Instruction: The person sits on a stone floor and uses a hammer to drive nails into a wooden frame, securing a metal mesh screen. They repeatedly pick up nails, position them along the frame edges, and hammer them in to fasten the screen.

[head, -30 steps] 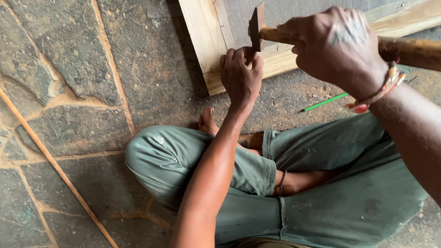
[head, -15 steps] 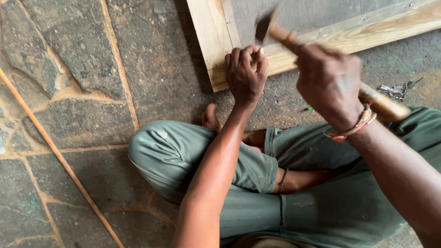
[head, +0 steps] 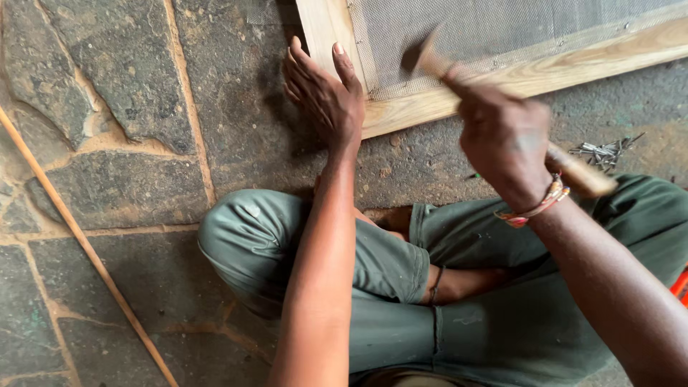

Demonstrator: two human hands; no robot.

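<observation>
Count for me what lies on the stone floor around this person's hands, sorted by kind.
Wooden frame with grey wire mesh: 1
Wooden-handled hammer, held in the right hand: 1
Heap of small metal nails: 1
Thin long wooden stick: 1
Total: 4
The left hand rests open at the frame's corner.

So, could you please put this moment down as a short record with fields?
Setting: person seated cross-legged on a stone floor
Left hand: open, fingers spread, resting on the wooden frame corner
Right hand: gripping a hammer, head blurred over the wire mesh
Nearby: pile of nails, thin stick
</observation>
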